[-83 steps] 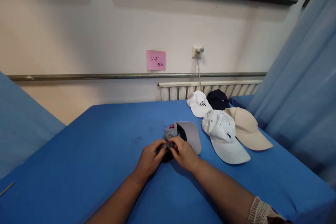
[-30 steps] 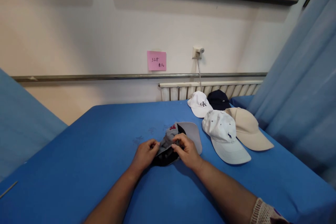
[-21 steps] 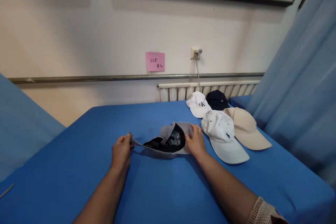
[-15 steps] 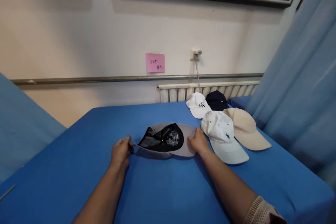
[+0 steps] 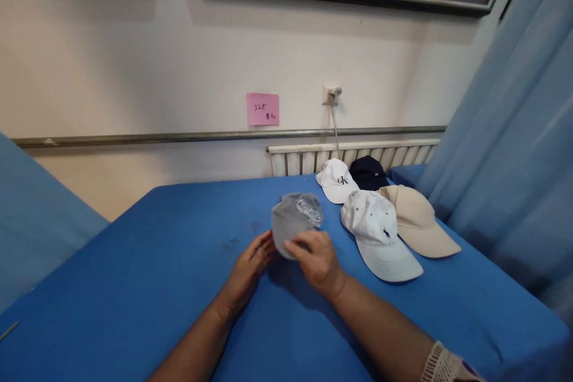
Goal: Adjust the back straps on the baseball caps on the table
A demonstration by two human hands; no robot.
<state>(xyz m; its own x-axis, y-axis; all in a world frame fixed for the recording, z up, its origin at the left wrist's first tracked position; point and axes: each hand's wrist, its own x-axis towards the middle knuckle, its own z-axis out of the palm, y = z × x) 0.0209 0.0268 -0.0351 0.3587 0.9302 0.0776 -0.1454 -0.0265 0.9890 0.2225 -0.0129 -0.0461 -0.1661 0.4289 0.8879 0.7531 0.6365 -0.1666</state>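
A grey baseball cap (image 5: 289, 221) with raised lettering is lifted over the blue-covered table, its outside facing me and its brim pointing down and left. My right hand (image 5: 317, 261) pinches the brim near its lower edge. Beside the brim's left edge, my left hand (image 5: 250, 265) has its fingers stretched toward the cap; whether the fingertips touch it is hard to make out. To the right lie a pale cap with a dark horse-rider logo (image 5: 380, 236), a beige cap (image 5: 418, 221), a white lettered cap (image 5: 336, 180) and a navy cap (image 5: 368, 173).
The blue tablecloth (image 5: 134, 286) reaches back toward a radiator (image 5: 295, 162) and a metal rail (image 5: 179, 136). Blue curtains (image 5: 505, 131) hang at the right. A thin stick (image 5: 9, 330) lies at the left edge. A pink note (image 5: 262, 109) is on the wall.
The grey cap has been turned over from showing its inside to its outside, its brim swinging leftward. My left hand has left the strap end and moved right, closer to my right hand.
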